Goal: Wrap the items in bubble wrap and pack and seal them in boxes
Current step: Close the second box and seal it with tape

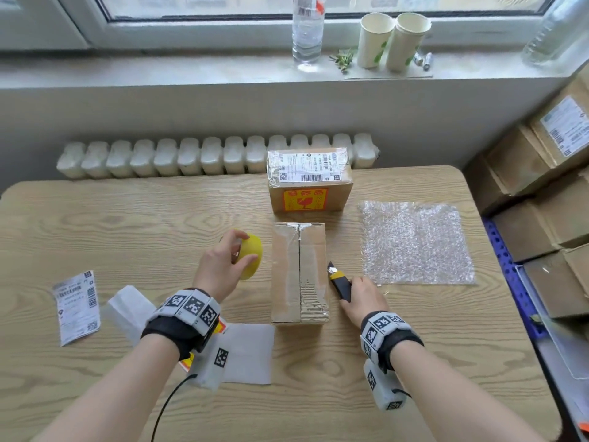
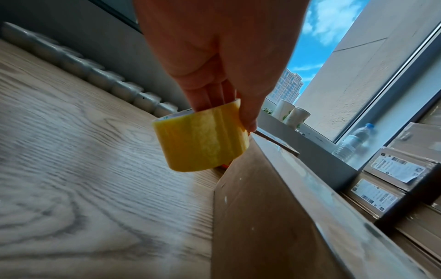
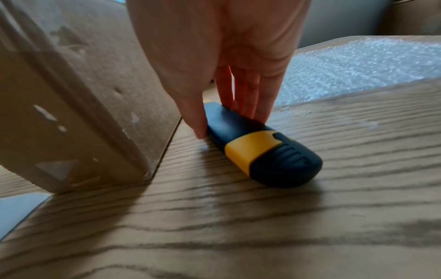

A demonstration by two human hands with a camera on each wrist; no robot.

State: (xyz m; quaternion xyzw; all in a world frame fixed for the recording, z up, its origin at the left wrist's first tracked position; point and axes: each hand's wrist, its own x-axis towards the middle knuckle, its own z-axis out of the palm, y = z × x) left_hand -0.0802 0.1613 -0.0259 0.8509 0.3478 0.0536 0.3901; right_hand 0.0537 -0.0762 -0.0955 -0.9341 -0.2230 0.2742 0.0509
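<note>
The left hand (image 1: 221, 263) grips a yellow tape roll (image 2: 200, 139) in curled fingers (image 2: 203, 98), just left of the closed cardboard box (image 1: 299, 272) on the desk (image 1: 127, 218). The right hand (image 1: 363, 298) pinches a utility knife (image 3: 260, 147) lying beside the box. Bubble wrap (image 1: 414, 244) lies flat further right.

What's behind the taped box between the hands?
Behind the taped box stands a labelled carton with an orange fragile sticker, then the radiator. The carton's rear base is hidden.

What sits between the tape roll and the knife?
The closed cardboard box, seen in the head view, with the tape roll left and the knife right.
</note>
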